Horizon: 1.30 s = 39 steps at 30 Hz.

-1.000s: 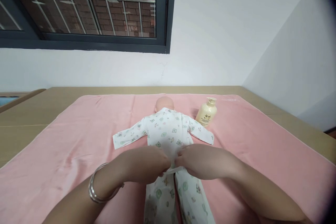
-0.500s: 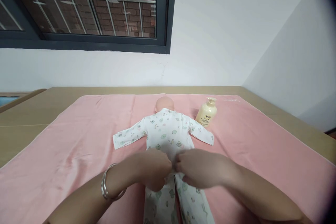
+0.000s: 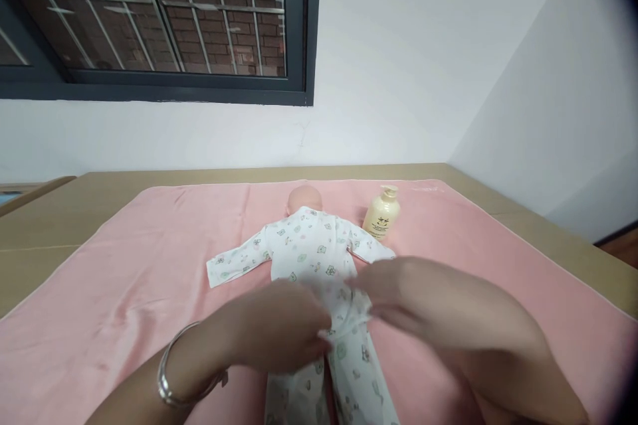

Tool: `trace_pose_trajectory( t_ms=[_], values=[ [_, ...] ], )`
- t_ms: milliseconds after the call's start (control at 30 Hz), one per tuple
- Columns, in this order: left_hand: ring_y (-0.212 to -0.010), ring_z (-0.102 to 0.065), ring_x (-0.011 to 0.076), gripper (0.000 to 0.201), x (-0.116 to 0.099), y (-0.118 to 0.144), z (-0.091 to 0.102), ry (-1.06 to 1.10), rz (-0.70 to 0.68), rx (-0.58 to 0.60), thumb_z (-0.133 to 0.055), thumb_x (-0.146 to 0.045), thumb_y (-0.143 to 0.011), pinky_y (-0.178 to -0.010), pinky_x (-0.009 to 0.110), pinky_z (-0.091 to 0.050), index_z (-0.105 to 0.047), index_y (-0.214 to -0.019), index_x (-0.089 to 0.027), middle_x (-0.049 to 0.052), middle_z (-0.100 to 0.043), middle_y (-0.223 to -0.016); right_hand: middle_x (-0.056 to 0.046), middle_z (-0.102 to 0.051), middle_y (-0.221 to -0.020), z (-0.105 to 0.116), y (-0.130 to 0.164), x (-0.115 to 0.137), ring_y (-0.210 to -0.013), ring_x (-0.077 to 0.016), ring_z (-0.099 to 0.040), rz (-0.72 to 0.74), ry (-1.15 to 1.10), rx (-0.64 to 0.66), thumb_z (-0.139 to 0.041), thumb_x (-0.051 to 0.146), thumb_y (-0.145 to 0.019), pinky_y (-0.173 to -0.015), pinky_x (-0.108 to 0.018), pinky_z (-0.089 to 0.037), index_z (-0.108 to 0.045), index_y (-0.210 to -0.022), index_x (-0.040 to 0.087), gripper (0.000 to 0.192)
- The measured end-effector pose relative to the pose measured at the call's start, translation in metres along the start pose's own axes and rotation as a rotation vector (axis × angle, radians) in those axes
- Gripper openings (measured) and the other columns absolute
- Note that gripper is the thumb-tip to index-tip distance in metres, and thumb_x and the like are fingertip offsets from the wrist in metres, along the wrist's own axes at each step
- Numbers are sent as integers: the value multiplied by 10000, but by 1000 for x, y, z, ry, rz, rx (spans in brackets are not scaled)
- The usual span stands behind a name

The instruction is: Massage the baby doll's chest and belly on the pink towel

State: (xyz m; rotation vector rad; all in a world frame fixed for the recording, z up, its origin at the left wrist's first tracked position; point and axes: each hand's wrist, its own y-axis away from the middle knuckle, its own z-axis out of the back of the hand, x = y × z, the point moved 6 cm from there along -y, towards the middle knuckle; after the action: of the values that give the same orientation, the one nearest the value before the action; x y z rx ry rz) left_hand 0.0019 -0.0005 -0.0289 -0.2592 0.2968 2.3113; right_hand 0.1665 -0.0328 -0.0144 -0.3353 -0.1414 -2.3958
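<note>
White walls met in a corner behind the bed, with a dark-framed barred window (image 3: pixel 149 20) high on the far wall, brick showing through it. Across the tan bed (image 3: pixel 44 226) lay a pink blanket (image 3: pixel 124 292) that reached almost to the far edge. Near the middle of the blanket's far edge a baby doll (image 3: pixel 304 198) lay with its bare head toward the wall, dressed in a white printed sleepsuit (image 3: pixel 309 252) whose sleeves spread out flat to either side and whose legs ran toward the near edge. Just beside the doll's right-hand sleeve, toward the far right corner of the blanket, a cream pump bottle (image 3: pixel 381 212) lay tilted on the cloth.

The left hand (image 3: pixel 279 332), a silver bangle (image 3: pixel 172 378) on its wrist, rested on the sleepsuit at the doll's waist, fingertips pressed together and pinching a fold of the fabric. The right hand (image 3: pixel 423 295) hovered over the same spot from the right, its fingers extended and close together, tips touching the cloth; whether they gripped it could not be told through the blur.
</note>
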Motion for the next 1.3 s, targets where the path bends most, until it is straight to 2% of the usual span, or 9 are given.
trace_pose_trajectory(
  t_ms=[33, 133, 233, 333, 400, 600, 867, 1133, 1300],
  values=[
    [-617, -558, 177, 245, -3, -12, 6, 47, -55, 27, -490, -332, -861, -616, 314, -404, -613, -673, -233, 9, -629, -660, -38, -652, -1171, 24, -10, -18, -1065, -220, -599, -35, -16, -91, -421, 293, -949, -894, -343, -468, -584, -1228, 284, 323],
    [-755, -607, 185, 369, 5, -60, 26, 441, -3, -87, -347, -425, -931, -710, 317, -457, -638, -829, -223, 12, -671, -809, -44, -598, -1287, 76, -18, -76, -1174, -232, -547, -239, -3, -428, -362, 306, -970, -958, -377, -443, -546, -1282, 260, 365],
    [-1050, -616, 222, 419, 20, -118, 33, 1132, 88, -218, -379, -478, -918, -905, 335, -467, -583, -1129, -180, 109, -650, -1170, -71, -532, -1375, 86, -13, -128, -1274, -249, -473, -472, 21, -622, -368, 298, -955, -1009, -392, -414, -514, -1326, 191, 413],
    [-1269, -500, 236, 566, 27, -174, 39, 1624, 145, -341, -357, -482, -918, -1029, 314, -405, -451, -1313, -87, 210, -485, -1392, -122, -504, -1399, 75, -23, -160, -1285, -258, -469, -619, 23, -642, -352, 201, -925, -1014, -375, -407, -470, -1360, 122, 457],
    [-1365, -384, 242, 683, 25, -204, 41, 1830, 200, -335, -345, -524, -903, -1082, 314, -355, -351, -1393, -49, 229, -374, -1472, -152, -535, -1362, 64, -37, -168, -1242, -258, -515, -661, 36, -596, -341, 154, -913, -976, -351, -430, -467, -1353, 97, 462],
    [-1388, -338, 260, 751, 13, -248, 26, 2099, 339, -276, -269, -499, -912, -1028, 318, -426, -204, -1447, 25, 266, -243, -1520, -231, -448, -1412, 42, -69, -161, -1337, -261, -398, -672, 303, -483, -400, 49, -846, -1009, -318, -377, -471, -1302, 5, 463],
    [-1300, -468, 274, 690, 22, -230, 11, 2127, 330, -173, -282, -444, -923, -929, 348, -509, -231, -1450, -1, 276, -354, -1461, -198, -665, -999, 47, -73, -155, -975, -265, -638, -740, 485, -501, -465, 60, -801, -808, -299, -446, -624, -974, 52, 236],
    [-1279, -493, 284, 737, 25, -138, -9, 2162, 300, -12, -334, -506, -904, -992, 376, -462, -291, -1423, 16, 276, -434, -1412, -164, -687, -835, 55, -80, -158, -790, -247, -673, -926, 335, -442, -454, 65, -791, -605, -269, -418, -664, -859, 111, 225],
    [-1290, -478, 293, 713, 34, -95, -10, 2202, 282, -33, -386, -461, -898, -1049, 370, -415, -307, -1408, 30, 257, -422, -1431, -161, -687, -838, 60, -79, -158, -779, -251, -663, -964, 274, -368, -460, 90, -794, -599, -284, -422, -679, -910, 121, 250]
  ],
)
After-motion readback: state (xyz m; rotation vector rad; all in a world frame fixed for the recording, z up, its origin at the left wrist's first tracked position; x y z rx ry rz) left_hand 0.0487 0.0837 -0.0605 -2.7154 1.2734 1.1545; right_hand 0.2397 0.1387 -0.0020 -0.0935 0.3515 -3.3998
